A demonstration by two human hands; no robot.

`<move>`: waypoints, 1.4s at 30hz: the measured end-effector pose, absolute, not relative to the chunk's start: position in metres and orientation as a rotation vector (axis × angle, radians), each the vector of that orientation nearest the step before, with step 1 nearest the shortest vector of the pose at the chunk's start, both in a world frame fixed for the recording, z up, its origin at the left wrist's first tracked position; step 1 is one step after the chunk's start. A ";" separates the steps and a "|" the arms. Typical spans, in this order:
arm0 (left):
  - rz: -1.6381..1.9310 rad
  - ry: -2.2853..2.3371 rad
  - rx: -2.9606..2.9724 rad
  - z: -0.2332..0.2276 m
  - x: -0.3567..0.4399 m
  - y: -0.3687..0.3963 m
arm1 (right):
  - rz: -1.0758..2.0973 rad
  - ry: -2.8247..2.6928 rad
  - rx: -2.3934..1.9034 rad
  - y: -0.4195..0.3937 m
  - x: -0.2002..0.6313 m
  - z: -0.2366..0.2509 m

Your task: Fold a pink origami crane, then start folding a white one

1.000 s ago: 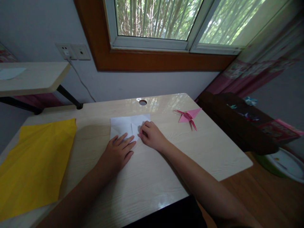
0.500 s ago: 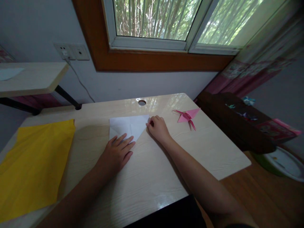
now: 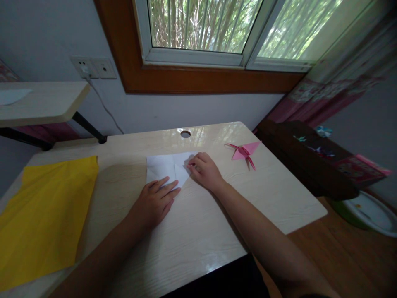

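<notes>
White paper (image 3: 169, 167) lies flat mid-surface (image 3: 217, 215), w/ left hand (image 3: 155, 203) spread flat, fingertips pressing its near edge. Right hand (image 3: 204, 170) curled, fingertips pinching its right corner. Pink crane (image 3: 245, 152) well apart on the right.

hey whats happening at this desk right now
A person is folding a white sheet of paper on a light wooden desk. Their left hand lies flat on the near part of the sheet, pinning it down, while the right hand pinches its right corner, part-folded inward. A finished pink origami crane sits to the right, apart from the hands, and a large yellow sheet lies flat at the left end.
</notes>
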State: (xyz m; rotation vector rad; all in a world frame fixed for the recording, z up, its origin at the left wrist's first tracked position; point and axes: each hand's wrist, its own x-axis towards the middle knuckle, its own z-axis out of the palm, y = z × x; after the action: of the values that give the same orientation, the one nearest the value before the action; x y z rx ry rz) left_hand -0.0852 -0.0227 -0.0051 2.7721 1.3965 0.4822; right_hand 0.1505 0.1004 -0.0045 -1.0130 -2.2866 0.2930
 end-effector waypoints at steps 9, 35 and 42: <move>0.521 1.260 2.719 -0.011 -0.088 -0.021 | 0.390 -2.554 -0.687 0.096 0.141 -0.010; 0.655 1.081 2.664 -0.006 -0.086 -0.020 | 0.200 -2.589 -0.758 0.091 0.144 -0.005; 0.605 1.087 2.677 -0.007 -0.084 -0.022 | 0.209 -2.617 -0.749 0.093 0.143 -0.005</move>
State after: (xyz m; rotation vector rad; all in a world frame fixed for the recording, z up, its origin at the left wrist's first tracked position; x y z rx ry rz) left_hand -0.0843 -0.0217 -0.0069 2.6768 1.0872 0.6055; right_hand 0.1434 0.0928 -0.0055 -0.7487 -2.6173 0.2089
